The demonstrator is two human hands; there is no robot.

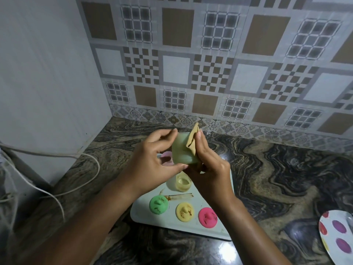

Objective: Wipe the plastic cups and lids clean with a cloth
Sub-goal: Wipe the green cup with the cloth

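A pale green plastic cup (181, 150) is held up above the white tray (145, 213). My left hand (152, 159) grips the cup by its top and bottom ends. My right hand (208, 165) presses a tan cloth (193, 143) against the cup's right side, fingers curled round the cloth. On the tray below lie a yellow cup (183, 182) and a pink cup (166, 157), partly hidden by my hands. Three smeared lids sit in a row at the tray's front: green lid (159, 204), yellow lid (185, 211), pink lid (207, 217).
The tray rests on a dark marbled counter (277, 178) against a tiled wall. A brown smear (179, 196) streaks the tray. White cables (57, 155) loop at the left. A white plate with coloured dots (338, 236) sits at the right edge.
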